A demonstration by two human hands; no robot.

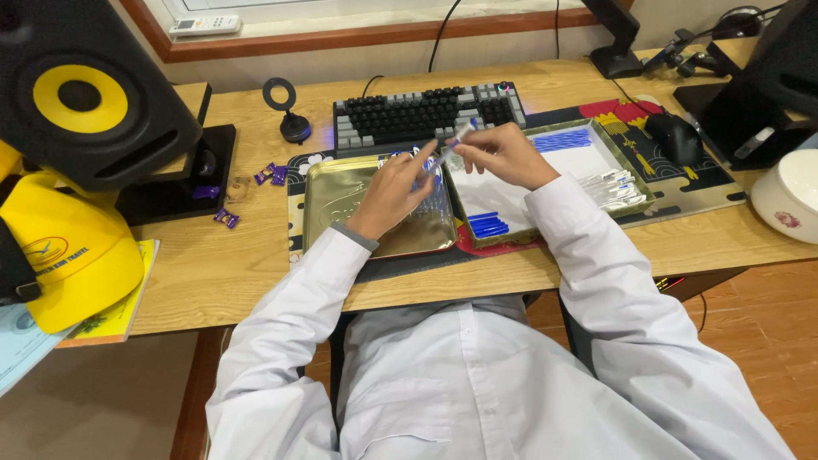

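My left hand (394,189) and my right hand (503,153) meet over two trays and together hold a pen (452,145) with a clear barrel and blue tip, tilted up to the right. Below the left hand lies a gold metal tray (332,204) with several clear pen barrels (430,200) at its right side. The white-lined tray (588,158) under the right hand holds blue pen caps (489,225) at its near corner, blue refills (562,139) at the far side and a heap of white pen parts (615,186) at the right.
A black keyboard (426,112) stands behind the trays, a black mouse (676,136) on the patterned mat to the right. A speaker (81,94), yellow cap (72,251) and purple sweets (271,175) sit left. A white bowl (788,196) is at the right edge.
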